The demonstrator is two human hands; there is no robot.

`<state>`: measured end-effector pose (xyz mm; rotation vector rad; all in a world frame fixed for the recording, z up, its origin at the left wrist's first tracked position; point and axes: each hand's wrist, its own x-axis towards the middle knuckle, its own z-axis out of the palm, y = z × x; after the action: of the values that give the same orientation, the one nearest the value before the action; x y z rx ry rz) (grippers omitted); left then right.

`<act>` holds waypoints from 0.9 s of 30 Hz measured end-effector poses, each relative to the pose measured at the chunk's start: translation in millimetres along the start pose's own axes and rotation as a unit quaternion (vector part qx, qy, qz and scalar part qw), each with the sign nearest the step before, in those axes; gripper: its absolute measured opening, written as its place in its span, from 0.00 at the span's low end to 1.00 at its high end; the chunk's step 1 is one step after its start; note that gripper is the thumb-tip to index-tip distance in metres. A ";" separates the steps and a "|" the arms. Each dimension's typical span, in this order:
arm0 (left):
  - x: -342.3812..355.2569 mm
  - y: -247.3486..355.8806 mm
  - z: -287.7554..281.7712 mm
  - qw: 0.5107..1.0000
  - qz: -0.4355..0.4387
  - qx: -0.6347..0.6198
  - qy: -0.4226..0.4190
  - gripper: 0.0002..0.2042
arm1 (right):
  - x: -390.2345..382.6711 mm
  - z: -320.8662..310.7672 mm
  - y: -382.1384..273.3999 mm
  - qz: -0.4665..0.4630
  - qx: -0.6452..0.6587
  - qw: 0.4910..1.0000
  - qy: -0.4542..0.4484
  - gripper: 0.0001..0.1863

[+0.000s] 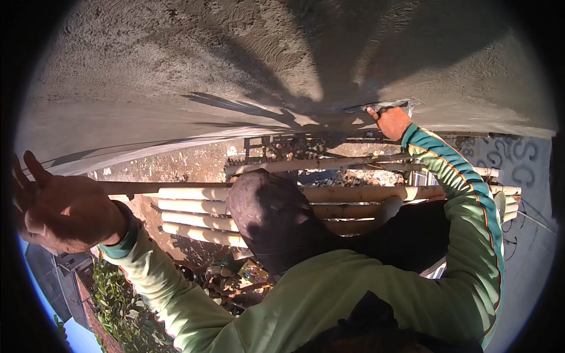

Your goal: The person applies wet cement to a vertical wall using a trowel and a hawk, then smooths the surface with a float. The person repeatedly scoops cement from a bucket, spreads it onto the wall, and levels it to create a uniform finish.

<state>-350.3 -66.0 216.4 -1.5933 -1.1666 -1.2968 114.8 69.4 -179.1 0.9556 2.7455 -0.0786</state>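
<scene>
My right hand [393,122] is wrapped round a plastering trowel [401,105], whose thin flat blade lies against the grey plastered wall [170,76]. Most of its handle is hidden by my fingers. Out at the far left, my left hand [70,212] is raised with fingers apart, holding nothing. Rough, ridged plaster covers the upper part of the wall, while a smoother, damp-looking band runs along beneath it. Shadows of my arms and body fall across the surface.
Below me is a platform of bamboo poles [347,194], with my dark-trousered knee [265,203] bent over it. Rubble and litter [371,177] lie on the ground further down. A grey wall with painted marks [521,176] stands at right, leafy plants [120,300] at lower left.
</scene>
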 end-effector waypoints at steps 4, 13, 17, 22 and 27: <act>-134.1 153.2 -11.6 0.852 -0.329 -0.341 -0.223 0.34 | -93.6 -68.3 39.7 0.037 0.002 0.978 -0.204 0.30; -297.0 364.6 120.7 0.306 -0.476 -0.479 -0.671 0.32 | -220.1 58.3 -16.0 0.335 0.813 0.436 0.192 0.06; -343.4 413.4 145.7 0.494 -0.301 -0.450 -0.680 0.42 | -215.4 51.7 -45.7 0.390 0.842 0.283 0.242 0.05; -352.2 422.9 160.4 0.546 -0.275 -0.356 -0.706 0.26 | -219.5 19.7 -60.6 0.419 0.794 0.407 0.168 0.09; -380.8 406.5 186.2 0.467 -0.335 -0.390 -0.720 0.14 | -337.5 -39.3 -28.2 0.547 0.352 0.749 0.130 0.09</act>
<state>66.0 -81.1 -197.5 -3.4299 -2.6167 -0.4912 345.9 -152.3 -62.0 2.7594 1.8222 -0.8400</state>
